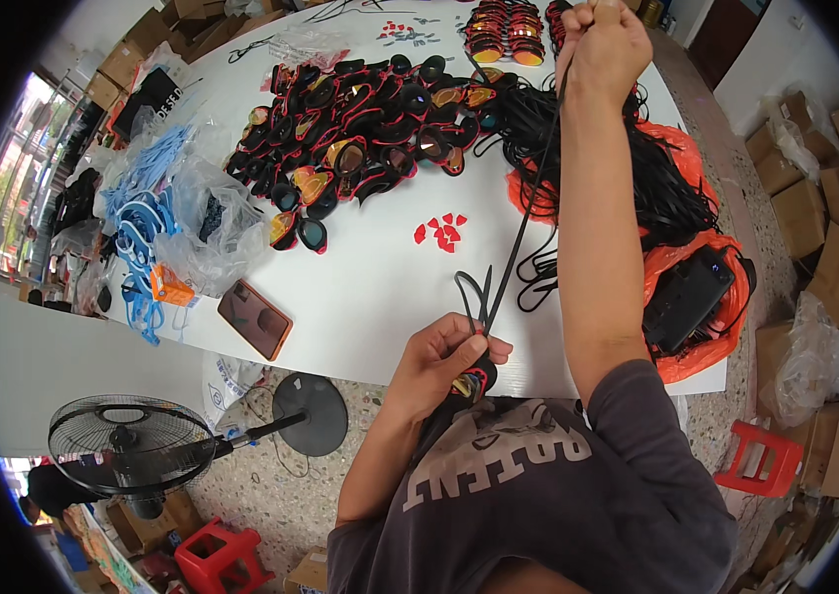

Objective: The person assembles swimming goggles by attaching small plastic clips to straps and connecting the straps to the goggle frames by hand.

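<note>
My left hand (439, 358) is closed around a pair of swim goggles (476, 382) just over the near table edge, most of it hidden by the fingers and thumb. A black strap (524, 213) runs from the goggles up to my right hand (606, 48), which grips it in a fist at the far right, pulled taut. A loose loop and end of strap stand up by the left thumb. Small red pieces (444, 234) lie beyond that hand. A large heap of black and red goggles (360, 134) covers the table's far middle.
Black straps (672, 193) are heaped at the right on orange plastic, beside a black device (689, 299) in an orange bag (697, 364). Blue straps (142, 223), clear plastic bags and a phone (255, 319) lie left. A fan (127, 445) and red stools (761, 458) stand on the floor.
</note>
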`<action>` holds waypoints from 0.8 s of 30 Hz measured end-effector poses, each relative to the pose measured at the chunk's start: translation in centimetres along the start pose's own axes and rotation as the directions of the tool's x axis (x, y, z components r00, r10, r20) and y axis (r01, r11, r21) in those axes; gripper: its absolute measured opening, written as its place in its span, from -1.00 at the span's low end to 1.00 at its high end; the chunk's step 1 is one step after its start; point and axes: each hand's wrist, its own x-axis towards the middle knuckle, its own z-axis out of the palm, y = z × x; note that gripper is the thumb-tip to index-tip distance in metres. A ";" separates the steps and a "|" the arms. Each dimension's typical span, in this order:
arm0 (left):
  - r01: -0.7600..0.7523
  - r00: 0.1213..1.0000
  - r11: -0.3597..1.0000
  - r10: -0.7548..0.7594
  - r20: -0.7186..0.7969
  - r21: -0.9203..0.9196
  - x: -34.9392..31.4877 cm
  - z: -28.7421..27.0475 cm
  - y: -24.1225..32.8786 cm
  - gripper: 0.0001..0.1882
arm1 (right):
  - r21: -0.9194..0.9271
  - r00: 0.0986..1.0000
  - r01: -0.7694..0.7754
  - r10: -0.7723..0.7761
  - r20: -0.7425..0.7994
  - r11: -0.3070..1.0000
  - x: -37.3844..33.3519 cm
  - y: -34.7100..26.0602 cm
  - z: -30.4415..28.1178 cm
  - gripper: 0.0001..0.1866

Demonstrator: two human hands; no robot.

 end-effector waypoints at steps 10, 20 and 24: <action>0.018 1.000 0.999 -0.018 0.011 0.047 -0.1 0.6 0.7 -0.90 | 0.040 0.996 0.084 -0.084 -0.001 0.996 3.8 -0.1 -1.0 -0.88; 0.040 0.999 0.998 -0.040 0.007 0.042 -0.5 0.4 1.1 -0.92 | -0.101 0.999 0.012 -0.017 -0.048 0.995 4.4 1.2 -1.4 -0.94; -0.052 0.996 0.996 0.048 -0.070 -0.068 0.1 0.2 1.2 -0.87 | -0.481 0.866 0.008 0.234 0.441 0.877 2.3 1.7 -4.5 -0.94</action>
